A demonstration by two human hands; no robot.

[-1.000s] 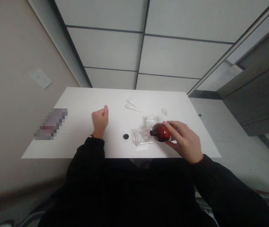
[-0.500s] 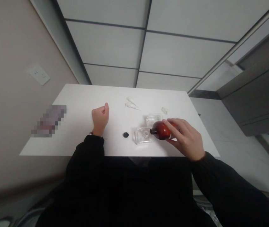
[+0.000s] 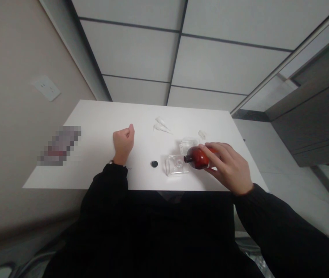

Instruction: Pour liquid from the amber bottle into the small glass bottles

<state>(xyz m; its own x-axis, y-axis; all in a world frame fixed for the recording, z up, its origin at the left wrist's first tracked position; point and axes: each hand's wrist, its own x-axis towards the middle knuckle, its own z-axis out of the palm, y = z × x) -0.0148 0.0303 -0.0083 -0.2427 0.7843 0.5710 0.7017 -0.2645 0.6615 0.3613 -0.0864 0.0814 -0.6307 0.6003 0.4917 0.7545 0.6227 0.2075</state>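
Note:
My right hand [image 3: 228,166] grips a dark amber bottle [image 3: 197,158] lying on its side above the table, its neck pointing left with no cap on. The bottle is just over a clear rectangular container [image 3: 177,165], and a second clear container [image 3: 188,146] lies behind it. My left hand [image 3: 123,143] rests on the white table [image 3: 100,116] in a loose fist, holding nothing visible. A round black cap [image 3: 154,163] lies between my hands. Farther back lie two clear pointed pieces [image 3: 161,126] and a small clear piece [image 3: 201,134].
A pixelated, unreadable flat object [image 3: 59,146] lies on the table's left side. A wall with a white socket plate [image 3: 46,88] runs along the left. Dark cabinets [image 3: 311,123] stand beyond the right edge.
The view has drifted, so the table sits a little higher in the picture. My right hand has shifted slightly right, still gripping the bottle. My left fist has barely moved.

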